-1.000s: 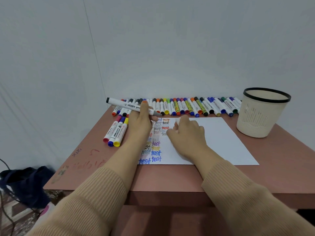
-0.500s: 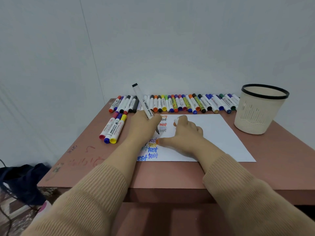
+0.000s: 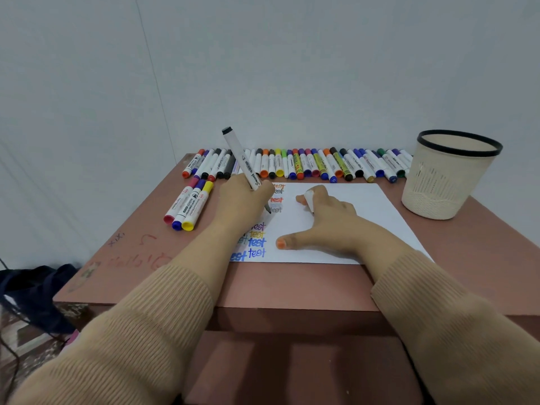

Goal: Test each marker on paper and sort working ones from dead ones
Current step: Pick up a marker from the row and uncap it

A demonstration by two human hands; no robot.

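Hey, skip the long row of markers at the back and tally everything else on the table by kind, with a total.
Side-group markers: 3
Marker in the left hand: 1
White cap in the right hand: 1
Paper sheet: 1
Basket: 1
Total: 7

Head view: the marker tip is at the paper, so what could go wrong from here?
1. The left hand holding the marker lies over the written test words; fresh ink might smear.
2. The tip sits among tightly packed words on the paper, so a faint mark could be misjudged.
3. The three separate markers lie close to the back row; the groups could get mixed.
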